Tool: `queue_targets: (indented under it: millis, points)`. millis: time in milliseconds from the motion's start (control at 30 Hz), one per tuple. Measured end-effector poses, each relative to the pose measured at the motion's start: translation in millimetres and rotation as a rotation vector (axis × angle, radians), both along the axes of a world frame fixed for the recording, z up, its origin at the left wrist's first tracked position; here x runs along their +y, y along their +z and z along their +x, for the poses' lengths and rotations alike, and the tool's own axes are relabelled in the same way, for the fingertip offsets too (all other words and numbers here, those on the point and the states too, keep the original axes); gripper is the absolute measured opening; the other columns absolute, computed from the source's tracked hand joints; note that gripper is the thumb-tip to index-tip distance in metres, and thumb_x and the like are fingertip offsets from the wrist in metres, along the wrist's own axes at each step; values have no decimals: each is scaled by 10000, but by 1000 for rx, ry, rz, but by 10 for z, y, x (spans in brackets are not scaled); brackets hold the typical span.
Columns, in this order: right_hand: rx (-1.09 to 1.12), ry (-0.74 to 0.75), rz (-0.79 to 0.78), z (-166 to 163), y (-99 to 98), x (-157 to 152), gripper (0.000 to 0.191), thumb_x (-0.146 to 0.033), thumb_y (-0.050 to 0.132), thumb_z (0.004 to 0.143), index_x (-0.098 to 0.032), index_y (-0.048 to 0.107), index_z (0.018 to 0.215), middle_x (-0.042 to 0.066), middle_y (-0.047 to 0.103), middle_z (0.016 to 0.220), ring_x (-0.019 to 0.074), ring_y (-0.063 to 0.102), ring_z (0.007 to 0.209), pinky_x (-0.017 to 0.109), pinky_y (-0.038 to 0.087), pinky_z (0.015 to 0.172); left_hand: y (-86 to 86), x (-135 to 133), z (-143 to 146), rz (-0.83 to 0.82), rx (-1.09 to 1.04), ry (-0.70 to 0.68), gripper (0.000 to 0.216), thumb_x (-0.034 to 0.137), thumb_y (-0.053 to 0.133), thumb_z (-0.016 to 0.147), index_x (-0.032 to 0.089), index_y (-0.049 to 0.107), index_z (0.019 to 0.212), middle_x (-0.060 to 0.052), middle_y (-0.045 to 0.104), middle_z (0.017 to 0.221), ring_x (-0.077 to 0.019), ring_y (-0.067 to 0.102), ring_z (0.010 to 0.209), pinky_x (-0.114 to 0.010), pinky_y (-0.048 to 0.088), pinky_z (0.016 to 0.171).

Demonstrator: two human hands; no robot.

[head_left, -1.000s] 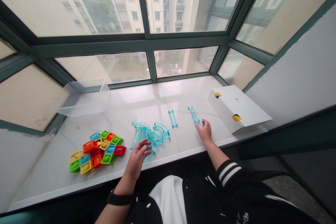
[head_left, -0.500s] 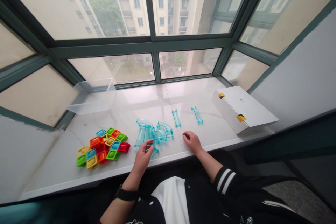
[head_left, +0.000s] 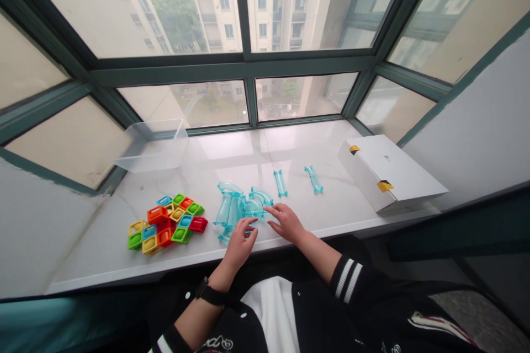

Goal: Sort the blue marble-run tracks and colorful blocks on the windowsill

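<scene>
Clear blue plastic track pieces (head_left: pixel 229 207) lie in a loose pile on the white sill, several of them curved. My right hand (head_left: pixel 287 223) is at the pile's right side, its fingers stretched toward a curved track piece (head_left: pixel 259 201); whether the fingertips touch it I cannot tell. At the pile's near edge is my left hand (head_left: pixel 240 241), thumb and fingers apart with nothing in them. Behind my right hand, a short straight track piece (head_left: pixel 280 183) and a slightly bent track piece (head_left: pixel 313 179) lie separately.
Left of the pile is a heap of red, green, yellow and blue plastic blocks (head_left: pixel 165 226). A clear plastic bin (head_left: pixel 153 149) stands at the back left. On the right sits a white box (head_left: pixel 389 174) with yellow-black tabs. Window frames (head_left: pixel 248 66) border the sill (head_left: pixel 232 149).
My right hand has moved left and stretched its fingers toward the curved track pieces. My left hand has shifted right along the pile's near edge. The view has turned slightly.
</scene>
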State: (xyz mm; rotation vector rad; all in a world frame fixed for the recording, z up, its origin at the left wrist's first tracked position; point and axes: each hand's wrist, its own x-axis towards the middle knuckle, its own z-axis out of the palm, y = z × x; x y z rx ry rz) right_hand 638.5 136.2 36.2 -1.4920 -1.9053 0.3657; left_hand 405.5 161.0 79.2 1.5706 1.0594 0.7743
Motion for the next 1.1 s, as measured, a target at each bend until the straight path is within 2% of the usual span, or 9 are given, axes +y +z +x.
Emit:
queue_targets:
  millis: [67,233,400,533,700,933,1100]
  points:
    - [-84,37,-31,-124,20,80,465,-272,745,933,-330,672,1389,110,673,1215,293,624,1075,466,524,971,-28,-23,16,-5,-8,-11,362,419,684,914,271,730,1242,-115,616,1308,-248,695,1010,-408,580,871]
    - [-109,60,-72,-241,14,217,270,-192,727,945,-299,761,1191,85,724,1109,274,632,1048,431,516,945,-38,-13,-5,-30,-34,24,426,425,718,894,261,690,1285,-118,659,1294,-245,691,1004,-412,568,890]
    - [107,24,-89,-233,35,268,195,-145,722,921,-263,739,1076,55,740,1046,249,675,1007,406,536,931,-31,32,-28,-22,-27,41,472,418,717,901,261,649,1340,-124,662,1320,-246,693,1014,-424,561,912]
    - [196,0,-134,-221,70,267,159,-150,718,893,-248,708,1018,40,707,996,225,680,943,378,547,874,-8,43,-28,-10,-12,28,444,387,699,910,268,650,1334,-121,647,1335,-256,689,1057,-423,561,919]
    - [443,-51,-239,-199,64,300,69,-269,667,909,-244,674,974,26,693,960,203,669,882,361,547,825,-25,56,-46,42,50,4,450,345,720,871,275,686,1314,-116,643,1318,-269,668,1070,-422,567,887]
    - [949,-108,-490,-134,61,353,365,-537,779,793,-241,632,950,-3,680,877,210,686,874,376,539,843,-124,66,-62,-2,58,1,545,354,732,861,262,647,1392,-138,632,1404,-282,682,1088,-443,573,909]
    - [1301,-131,-629,-85,148,352,516,-572,923,650,-230,636,909,-12,666,824,189,673,834,343,518,825,-211,81,-65,-11,78,30,637,371,703,879,239,544,1481,-157,613,1447,-263,693,1079,-453,590,927]
